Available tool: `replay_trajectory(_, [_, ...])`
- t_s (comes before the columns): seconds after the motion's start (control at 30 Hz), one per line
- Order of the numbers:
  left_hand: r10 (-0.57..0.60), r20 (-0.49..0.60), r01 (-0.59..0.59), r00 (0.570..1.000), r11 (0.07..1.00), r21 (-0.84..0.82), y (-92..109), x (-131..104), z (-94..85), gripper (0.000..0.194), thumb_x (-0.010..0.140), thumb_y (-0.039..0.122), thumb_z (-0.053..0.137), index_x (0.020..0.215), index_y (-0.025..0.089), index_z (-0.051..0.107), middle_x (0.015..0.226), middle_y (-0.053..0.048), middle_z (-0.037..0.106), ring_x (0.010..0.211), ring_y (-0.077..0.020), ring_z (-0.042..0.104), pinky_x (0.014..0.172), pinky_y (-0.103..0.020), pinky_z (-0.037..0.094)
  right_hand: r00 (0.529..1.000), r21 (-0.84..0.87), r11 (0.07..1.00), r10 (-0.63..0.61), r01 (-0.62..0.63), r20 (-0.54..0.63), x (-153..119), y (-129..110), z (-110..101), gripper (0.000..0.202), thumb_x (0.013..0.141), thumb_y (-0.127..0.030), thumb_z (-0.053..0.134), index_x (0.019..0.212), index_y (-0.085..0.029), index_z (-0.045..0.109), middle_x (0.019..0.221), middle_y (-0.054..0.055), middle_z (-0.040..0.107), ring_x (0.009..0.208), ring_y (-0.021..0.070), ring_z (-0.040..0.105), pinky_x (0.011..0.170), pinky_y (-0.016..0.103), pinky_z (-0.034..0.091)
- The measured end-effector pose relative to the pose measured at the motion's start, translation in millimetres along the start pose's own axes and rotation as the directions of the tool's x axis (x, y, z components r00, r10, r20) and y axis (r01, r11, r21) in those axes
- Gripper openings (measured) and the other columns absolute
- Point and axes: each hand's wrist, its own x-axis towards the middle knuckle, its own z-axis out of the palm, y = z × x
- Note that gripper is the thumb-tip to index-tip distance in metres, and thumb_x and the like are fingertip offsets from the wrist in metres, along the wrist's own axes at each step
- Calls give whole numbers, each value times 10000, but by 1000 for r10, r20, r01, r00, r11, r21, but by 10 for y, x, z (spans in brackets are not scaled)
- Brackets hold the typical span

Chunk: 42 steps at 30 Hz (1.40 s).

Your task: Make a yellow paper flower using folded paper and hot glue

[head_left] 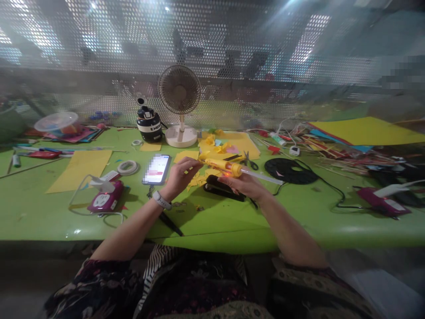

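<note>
Glue gun of yellow plastic (217, 164) is in your R hand (246, 182), gripped around its rear half, just R of the scene's middle, above a light-green tabletop (49, 217). Its front end points L; a long translucent glue stick (264, 176) juts from the back, slanting R & a bit nearer you. Small orange-red glow shows on the gun's underside, close to your R fingers.

Your L hand (181, 176), w/ a pale grey wristband (162, 201), is up by the gun's front end, thumb & fingertips drawn tog.; can't tell what, if anything, is pinched b/w them.

Below the gun: cut yellow paper pcs (196, 180), plus a long black case-like item (222, 189), partly hidden, ID unclear. Just far-R: black-handled scissors (253, 165); farther R, a flat black disc (282, 171).

L of your L hand: dark-edged smartphone w/ lit screen (161, 161), then a white tape roll (128, 168), then near L a purple power strip (105, 199) w/ white plug in. Near R: second purple power strip (373, 200).

Far middle: white round-headed desk fan (179, 91), dark bottle w/ white band (149, 126) just L of it. Far R: big yellow sheet (368, 129) atop a messy pile.
</note>
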Motion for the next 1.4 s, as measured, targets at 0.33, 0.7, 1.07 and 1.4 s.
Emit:
replay_trajectory(0.33, [-36, 9, 36, 999, 999, -5, -12, -9, -4, 130, 928, 297, 659, 945, 198, 742, 898, -63, 731, 802, -161, 688, 678, -278, 565, 1000, -89, 996, 19, -21, -20, 4, 20, -32, 531, 741, -632, 753, 1013, -198, 614, 601, -53, 513, 422, 88, 422, 375, 245, 360])
replay_trajectory(0.7, [-101, 41, 103, 994, 994, -27, -19, 20, -1, 176, 912, 339, 674, 857, 182, 731, 807, -52, 718, 684, -136, 643, 562, -240, 520, 940, -238, 912, -341, 335, 18, -21, 20, -259, 448, 764, -609, 731, 831, -195, 574, 765, 12, 604, 663, 147, 570, 612, 267, 460])
replay_trajectory(1.07, [-174, 65, 176, 983, 984, -23, -40, 18, -14, 227, 908, 393, 664, 866, 180, 731, 815, -64, 712, 694, -139, 644, 554, -233, 527, 821, -740, 373, 124, -559, -557, 231, 540, -1107, 413, 764, -460, 725, 1038, -156, 671, 1059, 163, 727, 923, 289, 683, 693, 315, 457])
replay_trajectory(1.4, [-163, 52, 164, 985, 986, -15, -70, 33, -25, 197, 901, 362, 670, 858, 180, 730, 808, -66, 711, 690, -143, 646, 557, -242, 521, 592, -531, 262, 366, -806, -718, 113, 957, -1611, 547, 753, -483, 762, 1163, -124, 713, 1160, 209, 714, 1042, 321, 695, 771, 362, 506])
